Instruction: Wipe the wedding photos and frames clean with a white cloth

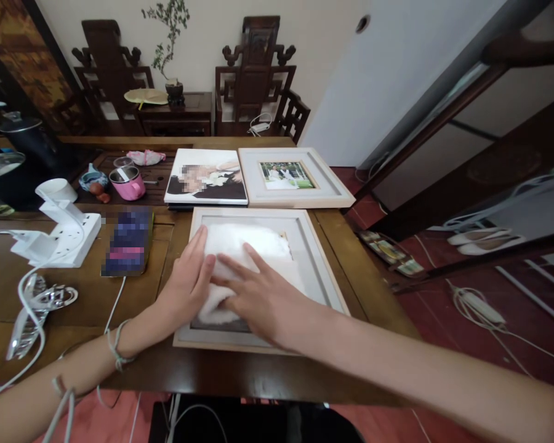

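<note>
A pale wooden picture frame [316, 271] lies flat on the dark wooden table [360, 271], close to me. A white fluffy cloth [249, 243] covers most of its glass. My left hand [189, 280] lies flat on the cloth's left edge, fingers stretched out. My right hand [258, 295] presses flat on the cloth's lower part, fingers spread. The two hands touch at the fingertips. Neither hand grips anything.
Behind it lie a frameless photo print [206, 176] and a second framed photo [295, 177]. To the left are a phone [127, 243] on a cable, a white power strip [60, 237], a pink cup [127, 183] and a shiny shoe [32, 311]. Carved chairs stand at the wall.
</note>
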### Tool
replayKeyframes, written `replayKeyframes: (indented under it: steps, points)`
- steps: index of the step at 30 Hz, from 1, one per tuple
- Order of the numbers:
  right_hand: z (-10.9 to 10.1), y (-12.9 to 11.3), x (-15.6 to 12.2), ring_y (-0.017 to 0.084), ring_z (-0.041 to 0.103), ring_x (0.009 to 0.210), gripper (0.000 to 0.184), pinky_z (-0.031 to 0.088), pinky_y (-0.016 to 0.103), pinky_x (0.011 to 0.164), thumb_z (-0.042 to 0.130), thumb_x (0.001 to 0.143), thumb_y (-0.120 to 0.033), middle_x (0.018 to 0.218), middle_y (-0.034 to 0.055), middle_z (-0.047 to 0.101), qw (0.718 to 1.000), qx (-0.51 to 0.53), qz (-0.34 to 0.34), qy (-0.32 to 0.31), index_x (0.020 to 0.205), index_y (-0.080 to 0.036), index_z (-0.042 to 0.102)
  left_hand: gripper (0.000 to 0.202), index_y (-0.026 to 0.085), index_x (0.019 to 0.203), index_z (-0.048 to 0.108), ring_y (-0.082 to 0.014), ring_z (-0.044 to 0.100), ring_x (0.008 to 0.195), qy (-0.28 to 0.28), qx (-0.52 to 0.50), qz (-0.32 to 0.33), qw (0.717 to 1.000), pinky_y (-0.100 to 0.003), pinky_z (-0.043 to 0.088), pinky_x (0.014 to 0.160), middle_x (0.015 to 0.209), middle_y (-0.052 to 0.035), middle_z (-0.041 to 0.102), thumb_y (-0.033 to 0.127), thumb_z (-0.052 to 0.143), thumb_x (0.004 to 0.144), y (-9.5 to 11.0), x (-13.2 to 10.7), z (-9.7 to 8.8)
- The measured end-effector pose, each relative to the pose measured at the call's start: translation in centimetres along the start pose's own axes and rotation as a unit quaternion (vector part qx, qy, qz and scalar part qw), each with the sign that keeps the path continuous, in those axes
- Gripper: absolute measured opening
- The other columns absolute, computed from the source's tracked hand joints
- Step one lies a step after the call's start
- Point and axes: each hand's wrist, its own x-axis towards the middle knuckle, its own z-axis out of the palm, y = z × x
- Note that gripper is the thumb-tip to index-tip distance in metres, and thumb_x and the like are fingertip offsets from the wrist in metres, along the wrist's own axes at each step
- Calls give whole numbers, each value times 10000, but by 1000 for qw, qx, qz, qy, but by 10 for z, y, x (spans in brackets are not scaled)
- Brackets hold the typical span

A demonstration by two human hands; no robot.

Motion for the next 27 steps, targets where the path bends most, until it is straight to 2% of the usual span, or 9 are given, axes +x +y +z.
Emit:
replayKeyframes:
  steps: [2,4,7,9,12,15,20,25,27]
  points:
    - [-1,15,4,364,183,1430,270,80,695,1112,542,877,-144,1521,66,371,999,-40,22,20,1086,-204,701,554,126,1472,296,-275,250,1446,-1,15,11,1000,-514,218,1170,1561,-164,271,422,270,1005,-2,0,1]
    - [-6,32,8,378,182,1426,297,89,707,1107,533,884,-136,1526,69,350,994,-85,55,36,1133,-189,684,500,132,1441,358,-273,329,1414,1,27,31,999,-505,278,1148,1527,-167,347,360,327,997,-3,0,3]
    - [-20,54,16,396,168,1424,453,109,721,1097,587,820,-79,1530,94,329,982,-133,117,65,1260,-183,610,447,132,1392,425,-267,458,1331,13,41,62,997,-489,381,1086,1423,-174,494,260,401,965,-4,0,5]
    - [-29,63,25,401,144,1429,540,119,729,1090,590,792,-54,1542,89,304,977,-134,141,89,1313,-194,566,364,149,1287,540,-271,481,1311,6,48,79,996,-485,410,1060,1358,-152,564,203,419,948,-4,0,5]
    - [-34,64,40,382,85,1444,574,84,767,1066,541,776,-19,1554,34,290,988,-93,96,73,1309,-231,565,272,173,1099,659,-280,553,1227,-15,63,92,994,-482,450,1010,1229,-117,655,151,454,923,-2,1,3]
    - [-31,58,52,383,75,1446,631,84,802,1032,486,735,42,1540,45,331,998,-49,45,20,1307,-213,562,265,167,1086,669,-264,637,1060,-23,70,83,994,-455,507,917,1110,-111,695,123,478,907,-1,1,2]
    - [-26,64,49,358,73,1450,612,41,790,1040,462,712,85,1415,99,517,997,-34,70,8,1246,-175,611,327,155,1159,639,-269,601,1140,-17,57,97,994,-464,505,941,1175,-122,667,100,419,924,-2,0,2]
    - [-27,76,28,377,114,1439,544,27,794,1035,496,739,53,1465,88,447,993,-81,90,7,1212,-175,638,426,167,1186,617,-276,498,1300,-7,56,113,992,-515,434,1053,1279,-125,627,27,382,859,-10,-2,4]
    - [-28,82,15,375,166,1431,545,60,801,1028,464,731,69,1441,79,479,990,-96,100,5,1168,-185,666,499,172,1205,599,-267,462,1333,-11,55,107,993,-524,406,1080,1355,-124,573,-16,374,801,-14,-3,5]
